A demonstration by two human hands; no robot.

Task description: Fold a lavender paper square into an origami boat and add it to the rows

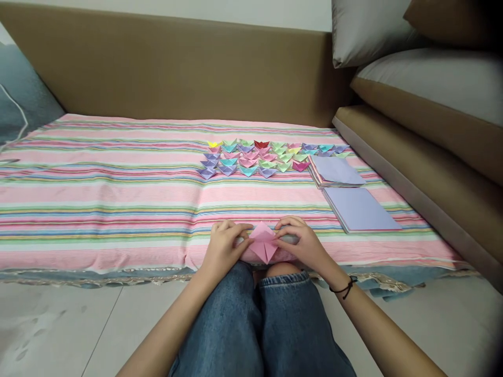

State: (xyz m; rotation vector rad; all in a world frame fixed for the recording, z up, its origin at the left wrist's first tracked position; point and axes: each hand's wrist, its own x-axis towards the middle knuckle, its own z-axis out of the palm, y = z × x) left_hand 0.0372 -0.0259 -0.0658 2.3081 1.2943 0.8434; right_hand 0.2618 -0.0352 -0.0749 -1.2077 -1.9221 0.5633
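A partly folded pink paper (pixel 263 242) lies on the near edge of the striped cloth (pixel 118 209). My left hand (pixel 225 245) pinches its left side with curled fingers. My right hand (pixel 298 242) grips its right side the same way, a black band on that wrist. Further back on the cloth sit several folded paper shapes (pixel 267 156) in rows, in pink, purple, blue, green, yellow and red.
Two stacks of lilac paper sheets (pixel 359 209) (pixel 337 170) lie at the right of the cloth. A brown sofa back (pixel 176 68) rises behind, cushions (pixel 424 78) at the right. My knees in blue jeans (pixel 259 314) are below, over a pale tiled floor.
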